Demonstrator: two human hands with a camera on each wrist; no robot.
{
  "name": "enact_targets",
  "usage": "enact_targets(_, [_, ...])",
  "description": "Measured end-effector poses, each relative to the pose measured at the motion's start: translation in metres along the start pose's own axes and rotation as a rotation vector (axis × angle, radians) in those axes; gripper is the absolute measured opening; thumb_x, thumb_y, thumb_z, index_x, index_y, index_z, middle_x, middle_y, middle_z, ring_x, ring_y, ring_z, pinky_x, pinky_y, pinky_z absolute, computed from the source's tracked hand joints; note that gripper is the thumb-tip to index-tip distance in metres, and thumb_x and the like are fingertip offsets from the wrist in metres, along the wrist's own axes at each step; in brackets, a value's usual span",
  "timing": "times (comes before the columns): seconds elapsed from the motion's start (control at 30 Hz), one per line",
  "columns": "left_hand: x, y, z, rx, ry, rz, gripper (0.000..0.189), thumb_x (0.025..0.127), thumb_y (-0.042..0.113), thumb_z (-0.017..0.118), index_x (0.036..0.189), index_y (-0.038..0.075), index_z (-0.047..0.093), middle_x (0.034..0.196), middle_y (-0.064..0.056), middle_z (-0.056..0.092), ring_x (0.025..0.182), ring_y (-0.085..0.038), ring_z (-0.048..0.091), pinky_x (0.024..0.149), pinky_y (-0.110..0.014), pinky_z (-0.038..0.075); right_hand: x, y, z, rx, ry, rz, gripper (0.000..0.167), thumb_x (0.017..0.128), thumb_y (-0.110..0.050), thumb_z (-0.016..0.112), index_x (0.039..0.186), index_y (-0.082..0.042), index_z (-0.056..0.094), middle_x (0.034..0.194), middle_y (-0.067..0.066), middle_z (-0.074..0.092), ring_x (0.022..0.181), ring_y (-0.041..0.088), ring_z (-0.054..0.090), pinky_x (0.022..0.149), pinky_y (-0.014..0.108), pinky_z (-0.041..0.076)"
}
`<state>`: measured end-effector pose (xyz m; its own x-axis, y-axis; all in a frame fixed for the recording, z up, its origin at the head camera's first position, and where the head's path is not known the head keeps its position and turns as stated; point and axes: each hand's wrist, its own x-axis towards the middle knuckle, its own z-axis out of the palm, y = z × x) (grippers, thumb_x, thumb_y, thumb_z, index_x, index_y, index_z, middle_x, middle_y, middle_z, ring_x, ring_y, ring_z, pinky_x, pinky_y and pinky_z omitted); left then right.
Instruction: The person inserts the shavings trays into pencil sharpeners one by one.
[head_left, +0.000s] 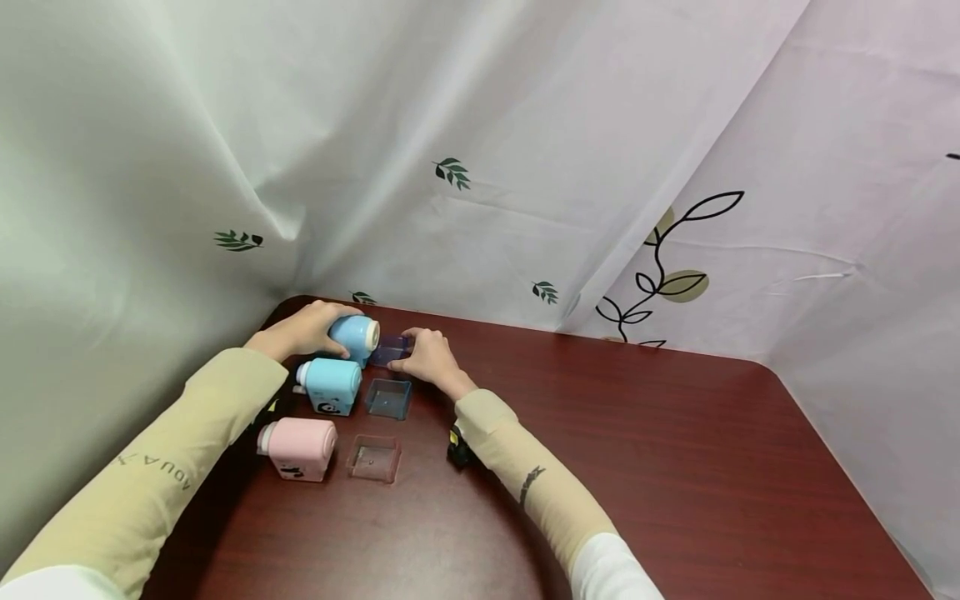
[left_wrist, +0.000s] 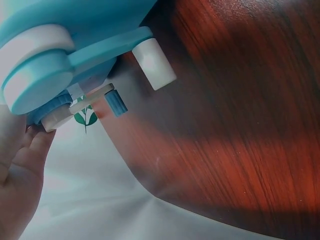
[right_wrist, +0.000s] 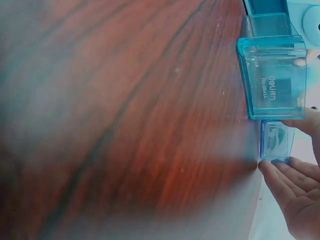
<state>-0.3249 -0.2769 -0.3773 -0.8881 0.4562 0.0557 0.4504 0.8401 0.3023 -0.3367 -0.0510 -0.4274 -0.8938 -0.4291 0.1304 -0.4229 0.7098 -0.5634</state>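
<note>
In the head view my left hand [head_left: 309, 328] grips a blue crank pencil sharpener [head_left: 349, 333] at the back left, its fingers over the top and thumb on the near side. My right hand [head_left: 431, 357] pinches a clear dark-blue shavings drawer [head_left: 388, 351] between thumb and fingers, just right of that sharpener. The right wrist view shows this drawer [right_wrist: 276, 142] behind a clear teal drawer [right_wrist: 275, 75]. A light-blue sharpener [head_left: 334, 383] stands in front of the gripped one. In the left wrist view its crank [left_wrist: 156, 65] partly hides the gripped sharpener.
Nearer the front stands a pink sharpener [head_left: 302, 446] with a panda print, and a clear pink drawer [head_left: 375, 460] lies to its right. The dark red table [head_left: 637, 458] extends far right. A white patterned cloth [head_left: 480, 225] hangs behind it and at the sides.
</note>
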Motion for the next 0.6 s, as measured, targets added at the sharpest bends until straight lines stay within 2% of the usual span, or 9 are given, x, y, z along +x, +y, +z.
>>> enact_targets(0.27, [-0.0003, -0.0011, 0.0032, -0.009, -0.001, -0.001, 0.071, 0.075, 0.014, 0.082, 0.135, -0.006, 0.049, 0.129, -0.028, 0.056, 0.11, -0.043, 0.059, 0.09, -0.055, 0.049, 0.0, -0.0042, 0.004, 0.01, -0.009, 0.02, 0.06, 0.075, -0.031, 0.082, 0.126, -0.007, 0.061, 0.108, 0.009, 0.071, 0.094, 0.014, 0.069, 0.076, 0.021, 0.055])
enact_targets(0.6, [-0.0013, -0.0008, 0.0016, 0.007, 0.016, 0.016, 0.07, 0.073, 0.013, 0.083, 0.133, -0.007, 0.051, 0.127, -0.028, 0.058, 0.108, -0.043, 0.06, 0.088, -0.055, 0.05, 0.0006, -0.0074, 0.0057, 0.031, -0.017, -0.001, 0.061, 0.074, -0.032, 0.083, 0.126, -0.007, 0.061, 0.11, 0.008, 0.071, 0.097, 0.014, 0.069, 0.078, 0.022, 0.055])
